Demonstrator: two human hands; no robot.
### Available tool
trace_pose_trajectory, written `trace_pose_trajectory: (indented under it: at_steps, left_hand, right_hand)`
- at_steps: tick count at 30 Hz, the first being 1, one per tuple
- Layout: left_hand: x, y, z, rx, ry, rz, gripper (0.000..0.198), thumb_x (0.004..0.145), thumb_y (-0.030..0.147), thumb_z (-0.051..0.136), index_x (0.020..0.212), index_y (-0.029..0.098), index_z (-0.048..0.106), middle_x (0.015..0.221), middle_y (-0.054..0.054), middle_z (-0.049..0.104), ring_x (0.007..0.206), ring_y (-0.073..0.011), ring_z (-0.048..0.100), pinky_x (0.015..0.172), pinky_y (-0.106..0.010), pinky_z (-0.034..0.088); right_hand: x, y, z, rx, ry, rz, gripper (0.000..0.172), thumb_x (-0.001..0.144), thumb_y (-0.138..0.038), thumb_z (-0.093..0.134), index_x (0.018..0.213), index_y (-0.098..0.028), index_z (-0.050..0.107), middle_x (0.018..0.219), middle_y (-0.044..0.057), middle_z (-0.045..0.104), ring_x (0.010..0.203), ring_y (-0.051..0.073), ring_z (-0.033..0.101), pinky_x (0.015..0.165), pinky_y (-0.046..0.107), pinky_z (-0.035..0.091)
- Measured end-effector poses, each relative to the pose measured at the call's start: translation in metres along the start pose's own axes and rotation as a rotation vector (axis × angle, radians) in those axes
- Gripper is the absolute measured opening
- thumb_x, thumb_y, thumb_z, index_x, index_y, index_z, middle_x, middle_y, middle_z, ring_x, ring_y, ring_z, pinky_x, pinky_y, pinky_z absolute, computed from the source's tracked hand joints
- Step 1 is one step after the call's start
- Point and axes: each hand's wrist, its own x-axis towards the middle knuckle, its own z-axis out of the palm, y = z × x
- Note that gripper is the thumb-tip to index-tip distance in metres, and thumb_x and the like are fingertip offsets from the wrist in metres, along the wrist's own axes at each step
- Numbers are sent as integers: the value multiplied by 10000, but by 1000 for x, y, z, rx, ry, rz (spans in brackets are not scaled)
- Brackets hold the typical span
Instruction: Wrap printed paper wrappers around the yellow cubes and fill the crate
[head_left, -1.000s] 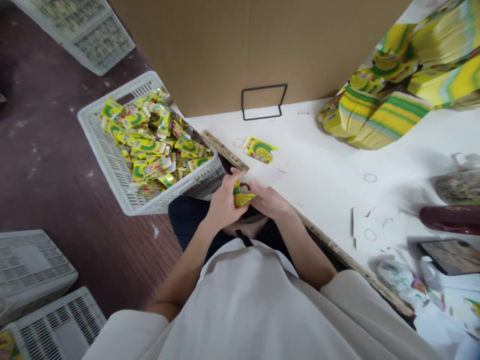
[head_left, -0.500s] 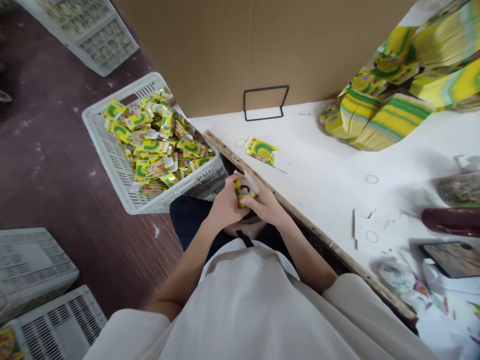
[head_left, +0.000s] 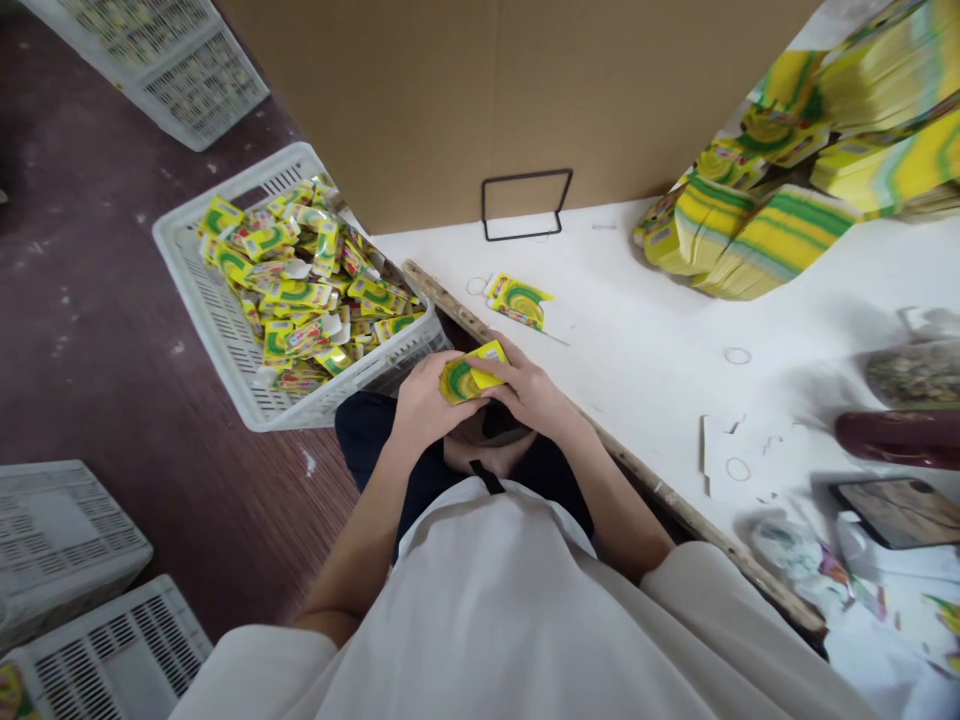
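Between my two hands, over my lap, is a small yellow-and-green printed box (head_left: 461, 382). My left hand (head_left: 424, 402) grips its left end, and my right hand (head_left: 531, 392) holds the right end with a finger across the top. Whatever is inside the box is hidden. A similar flat printed carton (head_left: 519, 302) lies on the white table (head_left: 637, 340) just beyond my right hand. To the left stands a white plastic crate (head_left: 259, 410) heaped with the same yellow-green cartons (head_left: 300, 290).
A large cardboard box (head_left: 420, 110) stands behind a black wire frame (head_left: 525, 236). Stacks of flat cartons (head_left: 780, 240) sit at the back right. A phone (head_left: 900, 512) and a dark red cylinder (head_left: 896, 440) lie at right. More crates (head_left: 120, 650) stand on the floor at left.
The box in my hands has turned: its white open flaps and dark contents showed before, and now a printed yellow-green face shows. My left hand has shifted slightly left.
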Motion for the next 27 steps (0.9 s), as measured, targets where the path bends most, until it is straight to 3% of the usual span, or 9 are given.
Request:
trace_pose_trajectory:
  at_steps: [4,7,12,15,18,21,24,25,27]
  left_hand:
    - [3,3,-6,-10,-91,12,553,655,387,869,1133,219,647,1084,-68,741,988,-277,715,947,-430,556]
    - [5,6,-7,10,-77,23,553,655,376,866,1135,209,649,1095,-82,744,1001,-288,716,952,-436,557]
    - [4,8,-3,23,-41,33,546,680,383,847,1149,197,637,1116,-99,736,1037,-301,707,962,-447,555]
    - [1,4,6,10,-19,50,536,695,421,845,1142,210,638,1102,-95,734,1003,-306,714,927,-456,568]
    - [3,-8,8,-30,23,45,542,658,475,869,1098,240,657,1032,-66,736,923,-308,717,866,-463,582]
    - [13,-26,-9,-45,221,-18,627,678,483,871,1197,230,625,1135,-91,704,1034,-322,680,973,-512,535]
    - [26,-41,-35,75,579,-70,1089,541,468,968,1443,169,437,1502,-197,464,1420,-406,396,1233,-603,230]
    - [28,-45,-40,86,633,-77,1164,524,462,979,1478,151,388,1545,-212,404,1461,-413,327,1256,-602,159]
    - [28,-47,-42,54,619,-87,1127,586,464,952,1493,143,365,1551,-215,389,1467,-400,322,1258,-588,167]
  right_hand:
    - [1,3,-14,44,-91,-63,285,923,-365,673,1176,-260,754,1454,126,588,1411,295,521,1144,463,452]
    - [1,1,-12,48,-49,-30,240,932,-345,655,1127,-234,741,1440,140,587,1430,299,496,1133,471,457]
    - [-2,-4,7,127,96,-41,575,964,-477,580,1437,-176,450,1524,207,469,1484,294,399,1196,512,374]
    - [-2,-4,17,133,142,18,543,1034,-435,421,1506,-180,332,1529,194,456,1465,257,417,1216,497,345]
    - [3,2,21,120,179,53,597,997,-442,505,1495,-157,342,1497,214,480,1400,282,480,1164,501,407]
    - [14,21,10,64,243,186,542,917,-465,652,1336,-149,517,1312,185,612,1121,264,642,963,432,546]
    - [31,49,-10,-112,430,404,295,928,-392,662,1058,-131,616,1118,154,642,973,238,631,909,415,523]
    - [37,59,-16,-160,481,470,260,921,-359,678,1010,-127,604,1098,160,627,981,245,612,926,429,500]
    - [47,75,-22,-224,543,594,262,854,-289,767,909,-148,553,1065,167,598,1013,265,572,953,452,461]
